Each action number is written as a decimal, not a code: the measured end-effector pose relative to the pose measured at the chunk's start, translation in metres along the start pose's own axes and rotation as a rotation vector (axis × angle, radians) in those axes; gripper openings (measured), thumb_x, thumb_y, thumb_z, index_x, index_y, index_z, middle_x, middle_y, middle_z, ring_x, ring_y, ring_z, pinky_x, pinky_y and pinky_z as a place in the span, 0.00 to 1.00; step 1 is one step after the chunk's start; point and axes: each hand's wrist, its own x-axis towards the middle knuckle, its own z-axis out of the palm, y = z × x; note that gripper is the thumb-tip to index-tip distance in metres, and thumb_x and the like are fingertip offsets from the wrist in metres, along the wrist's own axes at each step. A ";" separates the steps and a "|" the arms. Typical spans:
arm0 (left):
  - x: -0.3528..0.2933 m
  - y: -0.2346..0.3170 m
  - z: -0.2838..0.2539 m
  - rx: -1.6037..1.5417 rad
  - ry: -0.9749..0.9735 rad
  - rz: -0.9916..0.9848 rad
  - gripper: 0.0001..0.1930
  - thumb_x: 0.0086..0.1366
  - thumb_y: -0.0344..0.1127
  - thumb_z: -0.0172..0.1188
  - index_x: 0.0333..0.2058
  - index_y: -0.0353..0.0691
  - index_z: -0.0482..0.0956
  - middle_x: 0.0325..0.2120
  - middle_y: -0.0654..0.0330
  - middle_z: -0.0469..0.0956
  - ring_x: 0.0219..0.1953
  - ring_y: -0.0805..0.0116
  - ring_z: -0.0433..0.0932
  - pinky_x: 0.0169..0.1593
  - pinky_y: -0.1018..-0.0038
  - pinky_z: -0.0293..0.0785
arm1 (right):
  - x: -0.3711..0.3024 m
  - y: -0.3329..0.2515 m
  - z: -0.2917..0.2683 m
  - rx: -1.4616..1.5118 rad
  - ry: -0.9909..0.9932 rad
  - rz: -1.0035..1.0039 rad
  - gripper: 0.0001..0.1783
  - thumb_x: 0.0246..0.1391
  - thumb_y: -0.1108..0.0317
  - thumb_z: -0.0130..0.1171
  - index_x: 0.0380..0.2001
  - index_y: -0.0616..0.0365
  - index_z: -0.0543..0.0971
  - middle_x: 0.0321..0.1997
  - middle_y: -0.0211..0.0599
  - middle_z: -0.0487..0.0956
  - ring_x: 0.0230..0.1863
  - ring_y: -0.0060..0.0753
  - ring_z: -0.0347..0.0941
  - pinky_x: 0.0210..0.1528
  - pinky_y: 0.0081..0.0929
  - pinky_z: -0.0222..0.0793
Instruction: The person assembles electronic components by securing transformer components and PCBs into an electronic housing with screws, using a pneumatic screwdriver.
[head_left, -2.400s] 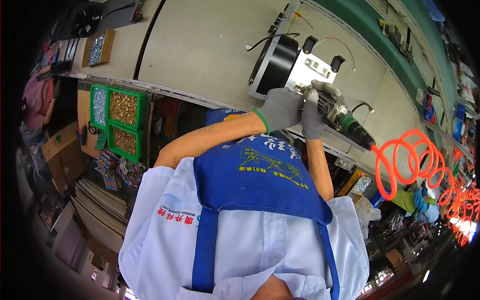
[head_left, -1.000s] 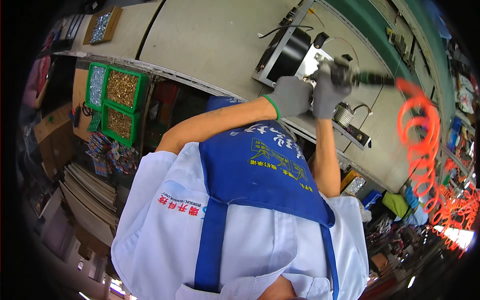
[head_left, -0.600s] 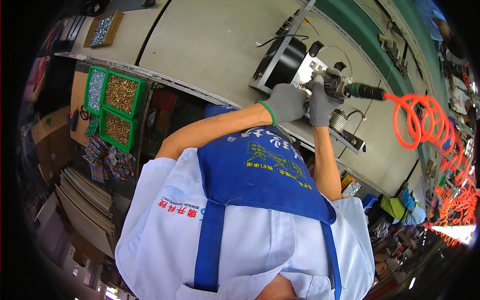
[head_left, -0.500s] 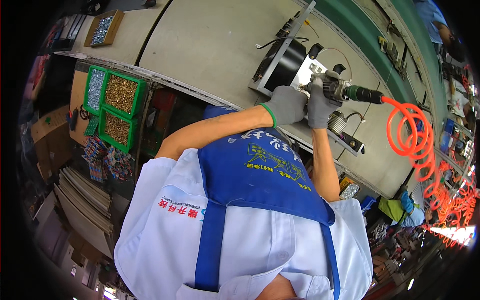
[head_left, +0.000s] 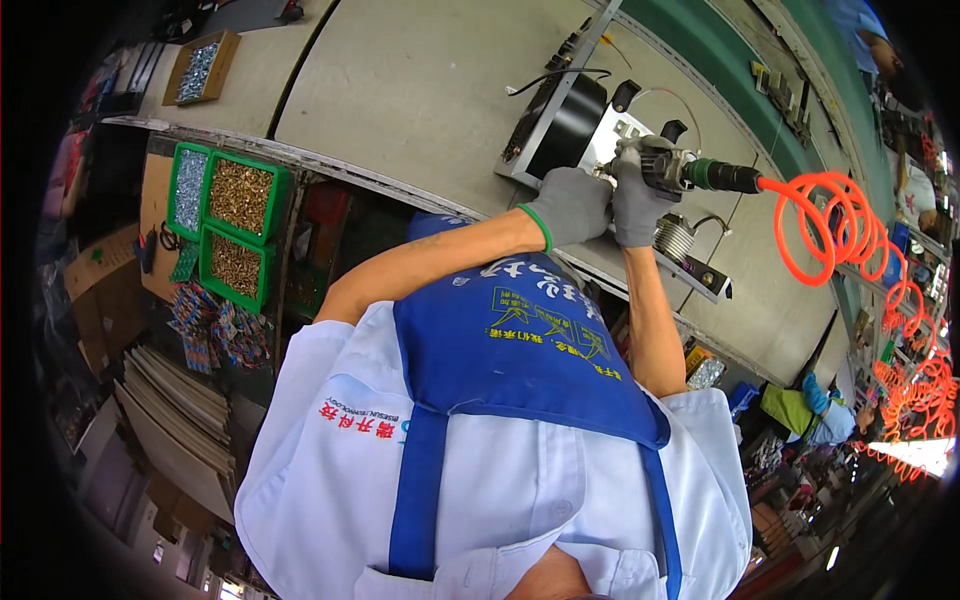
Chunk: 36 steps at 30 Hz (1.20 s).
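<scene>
My right hand (head_left: pixel 638 208), in a grey glove, is closed around a pneumatic screwdriver (head_left: pixel 664 170). A green and black connector (head_left: pixel 728 177) joins its rear to a coiled orange air hose (head_left: pixel 805 228). My left hand (head_left: pixel 578 208), gloved in grey with a green cuff, is closed with its fingertips beside the tool's front end. Whatever those fingers pinch is hidden. Both hands work at the near side of a metal assembly with a black cylinder (head_left: pixel 572 122), a grey frame bar (head_left: pixel 566 92) and a pale bracket (head_left: pixel 606 138). A ribbed silver cylinder (head_left: pixel 674 237) sits beyond my right wrist.
Green bins hold brass-coloured fasteners (head_left: pixel 240 197) and silver screws (head_left: pixel 189 190) at the left. An open cardboard box (head_left: pixel 202 68) of screws stands on the grey bench (head_left: pixel 400 90). A green strip (head_left: pixel 700 50) runs along the far side. Another person (head_left: pixel 862 40) is at the upper right.
The hose coils have swung and spread slightly. The tool and my right hand have shifted a little to the left. Both hands keep their hold beside the assembly.
</scene>
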 end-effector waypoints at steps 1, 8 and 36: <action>0.000 0.000 0.000 0.002 0.005 -0.002 0.13 0.59 0.44 0.52 0.28 0.46 0.83 0.27 0.54 0.83 0.35 0.55 0.82 0.38 0.59 0.77 | 0.000 0.001 -0.001 0.001 0.007 0.013 0.13 0.50 0.82 0.58 0.40 0.62 0.75 0.33 0.33 0.79 0.30 0.20 0.75 0.33 0.21 0.74; -0.001 0.002 -0.001 -0.005 -0.014 0.000 0.12 0.58 0.43 0.52 0.28 0.47 0.83 0.27 0.54 0.83 0.35 0.55 0.83 0.38 0.60 0.78 | -0.003 0.002 0.000 0.041 0.024 0.042 0.13 0.50 0.83 0.58 0.41 0.61 0.75 0.35 0.33 0.80 0.32 0.21 0.76 0.34 0.21 0.74; -0.116 -0.164 -0.057 -0.446 0.811 -0.476 0.14 0.58 0.43 0.54 0.36 0.42 0.80 0.26 0.47 0.80 0.30 0.46 0.80 0.37 0.57 0.76 | -0.011 -0.006 -0.008 0.044 0.005 -0.033 0.20 0.51 0.82 0.53 0.50 0.66 0.71 0.43 0.42 0.76 0.30 0.29 0.74 0.33 0.27 0.75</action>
